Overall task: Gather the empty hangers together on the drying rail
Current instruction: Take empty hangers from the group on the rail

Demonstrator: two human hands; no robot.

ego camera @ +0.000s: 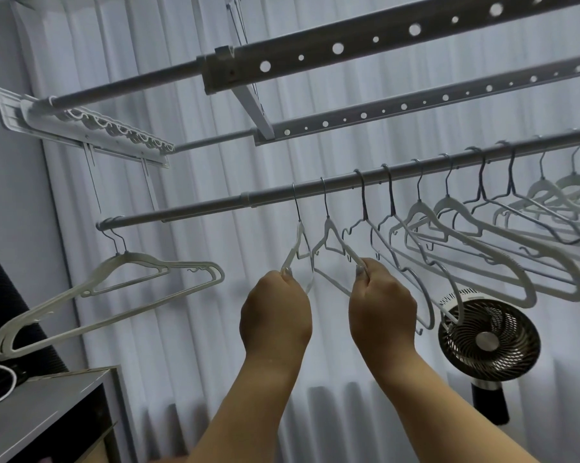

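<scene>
A grey drying rail point(188, 208) runs from lower left up to the right. Two white hangers point(115, 282) hang together at its left end. My left hand point(275, 312) grips the arm of a white hanger point(298, 242) hooked near the rail's joint. My right hand point(382, 302) grips the arm of the neighbouring white hanger point(330, 232). To the right, several white and grey hangers point(465, 225) hang spaced apart along the rail.
Two perforated rails point(382, 35) run overhead, with a wall-mounted bracket point(95, 132) at the left. A round fan point(488, 339) stands low on the right under the hangers. A grey cabinet top point(41, 406) sits at lower left. White curtains fill the background.
</scene>
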